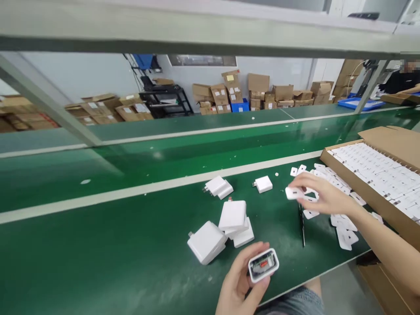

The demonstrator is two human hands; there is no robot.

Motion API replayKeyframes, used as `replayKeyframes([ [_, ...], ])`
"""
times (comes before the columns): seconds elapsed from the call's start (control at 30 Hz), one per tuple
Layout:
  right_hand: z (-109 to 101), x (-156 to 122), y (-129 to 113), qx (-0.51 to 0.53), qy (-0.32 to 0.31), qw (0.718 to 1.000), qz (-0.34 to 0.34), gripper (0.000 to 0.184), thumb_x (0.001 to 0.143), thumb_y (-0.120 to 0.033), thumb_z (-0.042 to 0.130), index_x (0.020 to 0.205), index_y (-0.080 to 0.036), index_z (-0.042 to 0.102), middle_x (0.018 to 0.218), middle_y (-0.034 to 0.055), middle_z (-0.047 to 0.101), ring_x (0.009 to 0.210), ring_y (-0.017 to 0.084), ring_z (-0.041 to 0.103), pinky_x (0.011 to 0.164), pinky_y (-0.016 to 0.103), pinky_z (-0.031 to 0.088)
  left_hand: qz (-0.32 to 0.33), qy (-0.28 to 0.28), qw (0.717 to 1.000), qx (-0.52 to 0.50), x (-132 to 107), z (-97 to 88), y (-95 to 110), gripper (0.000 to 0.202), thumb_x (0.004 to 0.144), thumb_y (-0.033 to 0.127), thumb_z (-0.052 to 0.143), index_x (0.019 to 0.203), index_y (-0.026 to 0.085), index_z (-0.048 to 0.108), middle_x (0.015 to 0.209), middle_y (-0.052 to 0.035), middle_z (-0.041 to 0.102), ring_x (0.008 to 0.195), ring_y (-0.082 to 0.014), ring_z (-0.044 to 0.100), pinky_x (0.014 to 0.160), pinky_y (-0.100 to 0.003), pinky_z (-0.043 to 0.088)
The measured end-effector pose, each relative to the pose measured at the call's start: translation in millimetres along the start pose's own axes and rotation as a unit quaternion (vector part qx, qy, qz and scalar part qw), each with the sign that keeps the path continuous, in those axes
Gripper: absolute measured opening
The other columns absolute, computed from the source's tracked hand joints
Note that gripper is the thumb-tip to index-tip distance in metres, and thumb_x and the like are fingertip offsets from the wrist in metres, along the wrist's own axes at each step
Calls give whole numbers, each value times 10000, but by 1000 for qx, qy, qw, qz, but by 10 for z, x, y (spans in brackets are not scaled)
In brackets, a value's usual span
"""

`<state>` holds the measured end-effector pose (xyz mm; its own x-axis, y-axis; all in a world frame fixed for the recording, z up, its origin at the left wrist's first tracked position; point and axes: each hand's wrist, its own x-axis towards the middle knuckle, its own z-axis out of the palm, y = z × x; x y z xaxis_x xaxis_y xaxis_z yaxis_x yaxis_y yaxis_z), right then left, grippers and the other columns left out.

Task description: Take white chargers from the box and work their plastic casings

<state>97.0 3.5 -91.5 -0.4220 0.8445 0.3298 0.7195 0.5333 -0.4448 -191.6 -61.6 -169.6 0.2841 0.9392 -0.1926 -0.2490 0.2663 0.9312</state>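
My left hand (pixel 238 284) grips a white charger housing (pixel 263 264) near the table's front edge; its open end faces up and shows red and dark parts inside. My right hand (pixel 320 194) hovers over a scatter of small white cover plates (pixel 344 227) and pinches one white cover piece (pixel 293 193) between thumb and fingers. Several closed white chargers (pixel 229 223) lie on the green table (pixel 114 245) just beyond my left hand.
A cardboard box (pixel 364 188) packed with rows of white parts stands at the right. A thin dark tool (pixel 301 225) lies on the table by the cover plates. Behind run a green conveyor belt (pixel 164 153) and stacked cartons (pixel 229 94). Another person (pixel 405 76) sits at the far right.
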Motion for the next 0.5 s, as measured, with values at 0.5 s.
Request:
replayKeyframes([
  [0.5, 447, -278, -888, 131, -26, 986, -98, 242, 1022, -271, 560, 1247, -211, 629, 1021, 72, 578, 833, 137, 587, 675, 235, 534, 108, -159, 981, -7, -88, 33, 100, 394, 911, 249, 688, 1298, 321, 684, 1404, -80, 645, 1226, -263, 650, 904, -236, 585],
])
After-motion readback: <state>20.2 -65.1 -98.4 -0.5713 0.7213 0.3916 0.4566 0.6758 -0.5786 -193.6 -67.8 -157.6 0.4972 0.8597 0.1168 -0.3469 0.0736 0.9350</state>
